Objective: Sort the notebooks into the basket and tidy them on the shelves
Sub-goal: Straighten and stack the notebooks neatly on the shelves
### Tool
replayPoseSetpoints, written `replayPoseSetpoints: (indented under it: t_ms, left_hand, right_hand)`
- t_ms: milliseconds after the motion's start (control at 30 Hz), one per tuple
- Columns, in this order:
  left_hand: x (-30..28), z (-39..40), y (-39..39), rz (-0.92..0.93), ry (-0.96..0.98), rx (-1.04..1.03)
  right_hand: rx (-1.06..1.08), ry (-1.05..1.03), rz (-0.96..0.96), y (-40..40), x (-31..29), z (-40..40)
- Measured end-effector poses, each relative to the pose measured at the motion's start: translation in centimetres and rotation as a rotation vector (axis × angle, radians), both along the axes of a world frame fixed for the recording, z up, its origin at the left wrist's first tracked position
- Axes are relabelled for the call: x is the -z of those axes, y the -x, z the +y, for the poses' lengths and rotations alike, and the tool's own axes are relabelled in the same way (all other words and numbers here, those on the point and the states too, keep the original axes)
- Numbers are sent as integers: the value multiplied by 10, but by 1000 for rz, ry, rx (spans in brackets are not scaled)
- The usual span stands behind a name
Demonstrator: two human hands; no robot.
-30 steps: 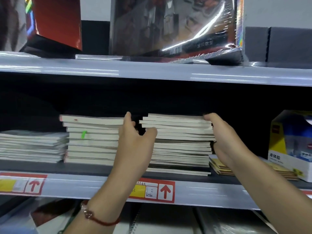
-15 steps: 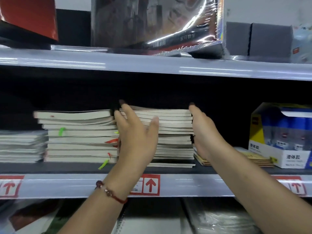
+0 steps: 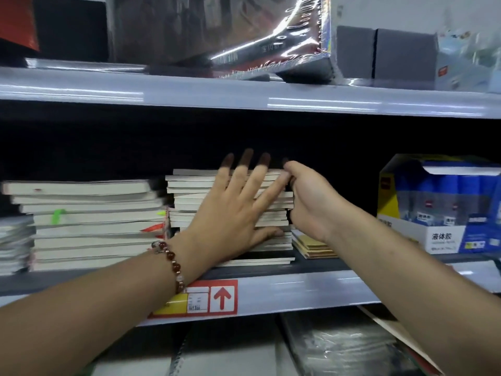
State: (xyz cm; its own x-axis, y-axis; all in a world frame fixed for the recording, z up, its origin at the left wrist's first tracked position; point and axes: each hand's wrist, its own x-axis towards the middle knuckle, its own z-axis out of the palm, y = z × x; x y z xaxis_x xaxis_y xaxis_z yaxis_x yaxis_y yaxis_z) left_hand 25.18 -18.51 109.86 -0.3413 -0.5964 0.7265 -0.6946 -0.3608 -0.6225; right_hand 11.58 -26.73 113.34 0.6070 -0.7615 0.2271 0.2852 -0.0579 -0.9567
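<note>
Cream page edges faced the camera all along the middle shelf, where the notebooks lay flat in stacks, long axes running left to right along the shelf front. The centre stack of notebooks sat at about the middle of the view, its page edges pointing out toward the person and its layers slightly staggered. The left hand lay flat against the front of that stack, fingers straight and spread toward 1 o'clock, fingertips reaching past the top notebook into the dark recess, thumb stretched toward 3 o'clock along a lower layer; it gripped nothing. A red bead bracelet circled that wrist. The right hand stood at the stack's right end, at 3 o'clock from the left hand, its thumb and fingers curled over the top right corner of the upper notebooks, pinching them there. The two hands touched or nearly touched at that corner; I could not tell which.

At 9 o'clock from the centre stack, just beside it, stood a taller stack with green and red tabs poking from its pages, and a lower grey pile sat at the far left edge. A thin yellow-covered pile lay at 4 o'clock, just beside the centre stack's base, and a blue and yellow box stood well to the right. A red arrow label sat on the shelf rail at 6 o'clock
</note>
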Motion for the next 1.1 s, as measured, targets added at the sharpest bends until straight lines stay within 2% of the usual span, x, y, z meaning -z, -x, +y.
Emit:
replayPoseSetpoints:
  t_ms: [100, 300, 400, 467, 600, 700, 800, 867, 933, 1000, 1100]
  left_hand:
    - [0, -1, 4, 30, -22, -30]
    - [-2, 2, 7, 23, 35, 62]
    - [-7, 2, 2, -27, 65, 94]
    - [-8, 1, 0, -45, 85, 99]
    - [-5, -4, 1, -23, 65, 77]
    - [-5, -3, 3, -2, 36, 61]
    - [-6, -1, 4, 22, 7, 48]
    - [-8, 4, 4, 22, -37, 81]
    - [-10, 12, -1, -17, -102, 149]
    - [-9, 23, -9, -86, -200, 190]
    - [-11, 33, -15, -133, -292, 173]
  right_hand:
    - [-13, -6, -12, -4, 3, -5]
    - [25, 70, -1, 4, 3, -10]
    - [169, -49, -57, 11, 18, -20]
    - [145, -141, -52, 5, 31, -17]
    - [129, -179, 91, -11, 36, 2]
    - [64, -227, 75, -11, 37, 3]
    - [-8, -173, 14, -7, 31, 1]
    - [19, -109, -1, -3, 27, 4]
    - [62, 28, 19, -1, 25, 4]
    - [5, 129, 42, -4, 30, 0]
    - [-50, 154, 49, -10, 30, -11]
